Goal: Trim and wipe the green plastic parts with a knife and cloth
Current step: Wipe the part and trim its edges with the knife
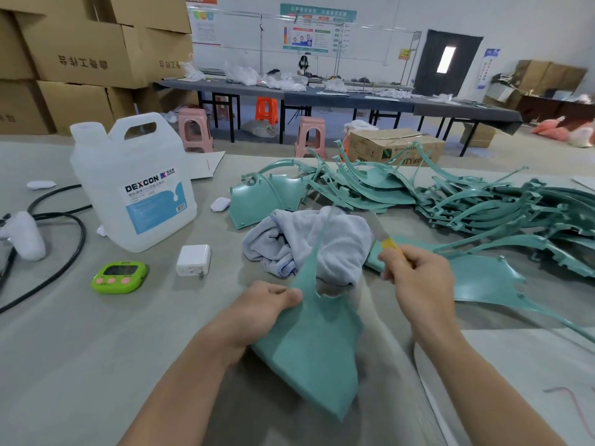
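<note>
Factory workshop: cardboard cartons (80, 56) were seen stacked high at one side, long tables (347, 103) strewn with plastic bags (241, 74) were flanked by plastic stools (194, 130), charts (307, 35) were posted on the far wall (380, 14), and moulded green plastic parts (483, 207) were heaped on a table (64, 365).
</note>
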A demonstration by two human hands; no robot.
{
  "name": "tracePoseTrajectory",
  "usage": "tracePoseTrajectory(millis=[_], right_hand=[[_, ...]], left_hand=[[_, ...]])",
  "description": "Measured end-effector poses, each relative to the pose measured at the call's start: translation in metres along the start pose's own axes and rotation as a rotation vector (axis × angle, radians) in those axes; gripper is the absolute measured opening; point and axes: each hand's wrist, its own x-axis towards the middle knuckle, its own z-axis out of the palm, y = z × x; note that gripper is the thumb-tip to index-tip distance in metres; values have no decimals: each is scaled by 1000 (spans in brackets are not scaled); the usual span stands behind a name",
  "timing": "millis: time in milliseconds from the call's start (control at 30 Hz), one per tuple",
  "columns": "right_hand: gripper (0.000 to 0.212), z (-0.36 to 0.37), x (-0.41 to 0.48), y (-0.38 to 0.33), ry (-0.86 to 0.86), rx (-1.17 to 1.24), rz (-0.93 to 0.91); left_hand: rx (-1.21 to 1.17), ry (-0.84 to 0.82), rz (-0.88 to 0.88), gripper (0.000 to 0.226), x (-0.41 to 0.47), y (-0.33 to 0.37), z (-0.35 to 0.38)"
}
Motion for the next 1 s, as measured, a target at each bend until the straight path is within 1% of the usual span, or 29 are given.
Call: tracePoseTrajectory(millis=[67, 133, 200, 267, 300, 367, 467, 533, 600, 667, 700, 733, 767, 800, 867, 900, 933, 1000], right_hand=[[18, 9, -9, -5, -163, 266, 210], [13, 12, -15, -8, -355, 370, 335], [8, 13, -22, -9, -506, 392, 379], [9, 16, -30, -10, -583, 416, 422], [12, 19, -33, -9, -566, 446, 450], [19, 26, -36, -6, -438, 513, 512], [22, 34, -37, -1, -253, 603, 548], [15, 37, -41, -3, -219, 684, 536], [21, 38, -45, -5, -195, 721, 521], [21, 38, -45, -3, -162, 758, 503], [19, 39, -45, -1, -163, 782, 494], [19, 40, -45, -1, -175, 803, 492], [20, 41, -45, -1, -194, 812, 490], [20, 42, -47, -2, -210, 800, 484], [20, 41, -47, -4, -205, 741, 463], [19, 38, -45, -5, -181, 715, 441], [18, 34, -43, -6, -152, 686, 406], [19, 26, -39, -7, -97, 615, 298]], left_hand=[[-48, 150, 30, 21, 4, 0, 1], [-100, 242, 66, 16, 3, 3, 0], [-164, 223, 92, 14, -1, 5, 0], [-236, 176, 103, 19, -3, 6, 1], [-276, 159, 109, 19, -3, 6, 2], [-378, 112, 124, 18, -4, 6, 3], [-577, -53, 200, 21, -6, 4, 4], [-576, -161, 275, 37, -5, 2, 6], [-503, -239, 352, 58, -5, -1, 7], [-467, -272, 372, 74, -6, -1, 12], [-470, -257, 347, 76, -8, -1, 16], [-484, -209, 299, 70, -9, -1, 22], [-500, -126, 253, 58, -9, -2, 29], [-502, -8, 215, 42, -8, -2, 37], [-414, 297, 181, 13, -4, -3, 46], [-345, 459, 210, 4, -3, -4, 45], [-264, 604, 269, 5, -2, -3, 41], [-11, 833, 445, 19, -5, -2, 30]])
